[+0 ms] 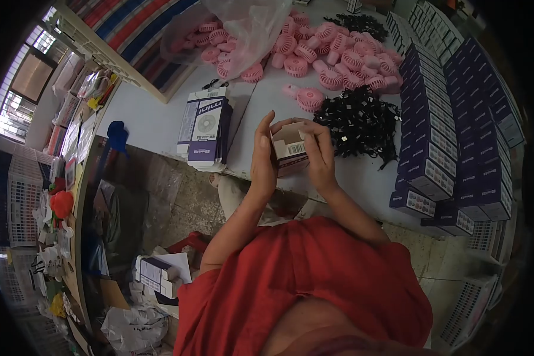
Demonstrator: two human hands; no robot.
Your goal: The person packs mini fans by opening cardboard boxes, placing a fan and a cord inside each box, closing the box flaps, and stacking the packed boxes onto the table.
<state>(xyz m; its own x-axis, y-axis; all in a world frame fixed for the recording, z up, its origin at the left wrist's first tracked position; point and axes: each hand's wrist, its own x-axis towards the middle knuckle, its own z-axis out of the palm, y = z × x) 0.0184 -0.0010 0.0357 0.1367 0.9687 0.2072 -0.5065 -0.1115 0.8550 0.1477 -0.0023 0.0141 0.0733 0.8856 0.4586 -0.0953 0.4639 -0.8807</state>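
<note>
A small carton is between my two hands at the table's front edge, its top end open and a barcode label showing. My left hand presses along its left side, with the fingers pointing up. On the right side, my right hand grips it, fingers curled over the rim. Left of my hands lies a stack of flat purple and white boxes printed "mini". Just beyond the carton lies a single pink fan. A heap of black cables is to the right of my right hand.
Many pink fans are piled at the back, beside a clear plastic bag. Purple boxes stand in rows at the right. More black cables lie farther back. Blue cloth hangs at the table's left. An open box is below left.
</note>
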